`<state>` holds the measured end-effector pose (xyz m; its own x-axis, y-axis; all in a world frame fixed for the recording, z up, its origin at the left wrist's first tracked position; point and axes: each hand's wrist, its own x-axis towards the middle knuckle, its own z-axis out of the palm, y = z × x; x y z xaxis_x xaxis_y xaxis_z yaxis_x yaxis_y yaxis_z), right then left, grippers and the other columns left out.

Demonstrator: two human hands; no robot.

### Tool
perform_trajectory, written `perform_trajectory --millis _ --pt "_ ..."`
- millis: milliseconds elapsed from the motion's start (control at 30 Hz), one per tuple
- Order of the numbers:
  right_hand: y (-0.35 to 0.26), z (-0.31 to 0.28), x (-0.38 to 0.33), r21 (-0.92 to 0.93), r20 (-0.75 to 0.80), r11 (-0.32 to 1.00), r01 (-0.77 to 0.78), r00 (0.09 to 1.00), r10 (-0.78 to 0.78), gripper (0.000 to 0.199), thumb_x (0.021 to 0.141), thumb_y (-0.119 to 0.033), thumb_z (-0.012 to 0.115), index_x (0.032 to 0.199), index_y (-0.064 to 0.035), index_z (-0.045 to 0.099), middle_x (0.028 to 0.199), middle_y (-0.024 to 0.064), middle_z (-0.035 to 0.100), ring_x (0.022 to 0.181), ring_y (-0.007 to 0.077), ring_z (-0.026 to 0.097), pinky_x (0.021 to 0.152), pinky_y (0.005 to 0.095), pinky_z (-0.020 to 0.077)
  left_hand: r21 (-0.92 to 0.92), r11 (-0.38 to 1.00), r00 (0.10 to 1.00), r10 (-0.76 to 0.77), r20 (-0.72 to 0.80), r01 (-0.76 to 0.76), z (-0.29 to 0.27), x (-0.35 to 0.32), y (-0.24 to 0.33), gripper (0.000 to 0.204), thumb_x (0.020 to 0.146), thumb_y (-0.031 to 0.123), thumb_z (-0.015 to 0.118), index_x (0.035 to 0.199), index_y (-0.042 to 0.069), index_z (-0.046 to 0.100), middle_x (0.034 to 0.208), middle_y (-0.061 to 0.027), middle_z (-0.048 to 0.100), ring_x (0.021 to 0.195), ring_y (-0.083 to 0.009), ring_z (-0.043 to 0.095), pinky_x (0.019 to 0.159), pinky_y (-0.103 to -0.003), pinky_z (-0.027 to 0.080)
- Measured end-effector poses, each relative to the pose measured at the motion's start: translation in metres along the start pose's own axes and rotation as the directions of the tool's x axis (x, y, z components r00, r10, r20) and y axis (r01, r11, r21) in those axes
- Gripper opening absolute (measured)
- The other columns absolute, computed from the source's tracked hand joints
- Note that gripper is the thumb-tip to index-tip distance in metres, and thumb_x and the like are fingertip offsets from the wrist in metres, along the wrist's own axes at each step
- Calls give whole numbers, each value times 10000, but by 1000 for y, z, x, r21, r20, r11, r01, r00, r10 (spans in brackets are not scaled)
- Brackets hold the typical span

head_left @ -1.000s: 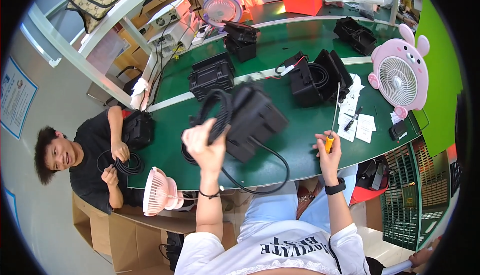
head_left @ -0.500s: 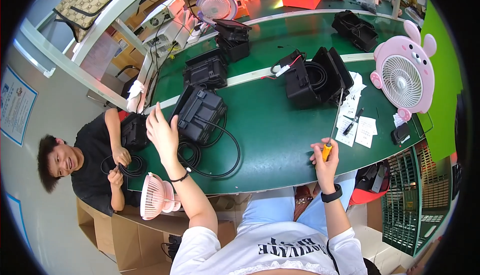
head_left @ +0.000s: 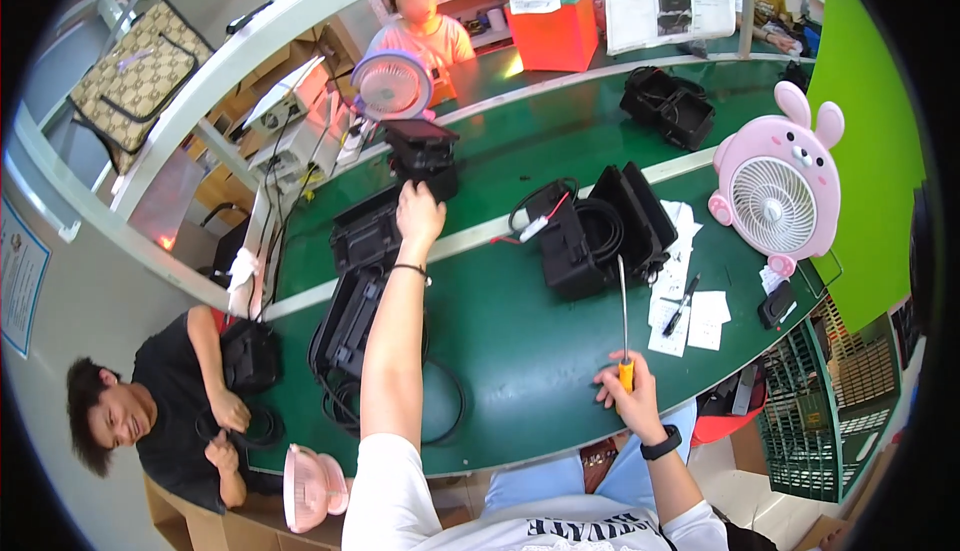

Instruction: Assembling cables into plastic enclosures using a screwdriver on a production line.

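My left hand (head_left: pixel 420 218) reaches far over the table, its fingers curled against the front of a black case (head_left: pixel 425 146) with a raised dark panel; the fingertips are partly hidden. Left of that hand lies an open black case (head_left: pixel 365 236). Nearer, another black case (head_left: pixel 350 326) with a coiled black cable (head_left: pixel 345 401) is partly covered by my left forearm. In my right hand (head_left: pixel 632 398) is a screwdriver (head_left: pixel 626 371), gripped by its yellow handle, shaft pointing away. Beyond its tip stands an open black case (head_left: pixel 575 256) holding a coiled cable (head_left: pixel 602 231).
A pink rabbit-shaped fan (head_left: pixel 772 206) stands right, near papers (head_left: pixel 707 316) and a pen (head_left: pixel 682 306). A small pink fan (head_left: pixel 305 491) is at the near left edge. On the left, a co-worker (head_left: pixel 165 401) handles black cable; another person (head_left: pixel 430 36) sits across the table.
My left hand has moved forward from the near cabled case to the far case with the panel. The view has shifted forward. My right hand keeps the screwdriver, now held more upright in view.
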<state>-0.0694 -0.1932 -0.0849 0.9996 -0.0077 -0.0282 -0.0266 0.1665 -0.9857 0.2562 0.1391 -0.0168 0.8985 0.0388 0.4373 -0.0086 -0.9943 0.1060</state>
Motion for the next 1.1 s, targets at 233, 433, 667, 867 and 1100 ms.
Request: perform_trajectory --millis 233,433,667,867,1100 --pt "2 1 -4 -61 -38 998 -17 999 15 252 943 -39 589 1165 -32 471 833 101 674 626 111 636 525 224 497 -5 1000 999 -2 45 2 47 28 -24 568 791 191 759 1256 65 458 1345 -253 402 1089 -438 574 907 -467 522" --pt "1 3 -6 -37 -26 999 -8 1000 7 267 944 -66 610 1187 -55 500 871 74 682 662 99 649 544 225 513 196 980 996 -55 74 40 39 30 -52 515 822 387 737 1066 -56 642 1178 -282 525 936 -394 644 832 -412 543" --pt "-2 3 0 -26 -22 999 31 999 -32 266 961 -118 608 1202 -77 502 847 55 664 637 85 630 530 221 492 -165 985 999 44 -5 -45 6 -2 -58 343 790 169 772 1010 6 565 1207 -202 519 976 -427 613 824 -481 523" --pt "-5 4 -1 -33 -6 997 72 997 -72 280 965 -112 593 1225 -76 499 839 50 660 639 88 632 530 222 495 -320 930 979 138 -151 -180 -54 -29 -26 273 775 96 769 960 31 578 1085 -147 521 1007 -367 576 858 -435 489" --pt "-1 4 -5 -15 4 997 77 997 -77 245 963 -94 588 1197 -64 521 863 55 665 668 89 634 555 221 502 -482 840 939 89 -333 -250 -120 -88 13 267 750 148 795 891 11 614 948 -138 587 922 -335 581 834 -407 471"
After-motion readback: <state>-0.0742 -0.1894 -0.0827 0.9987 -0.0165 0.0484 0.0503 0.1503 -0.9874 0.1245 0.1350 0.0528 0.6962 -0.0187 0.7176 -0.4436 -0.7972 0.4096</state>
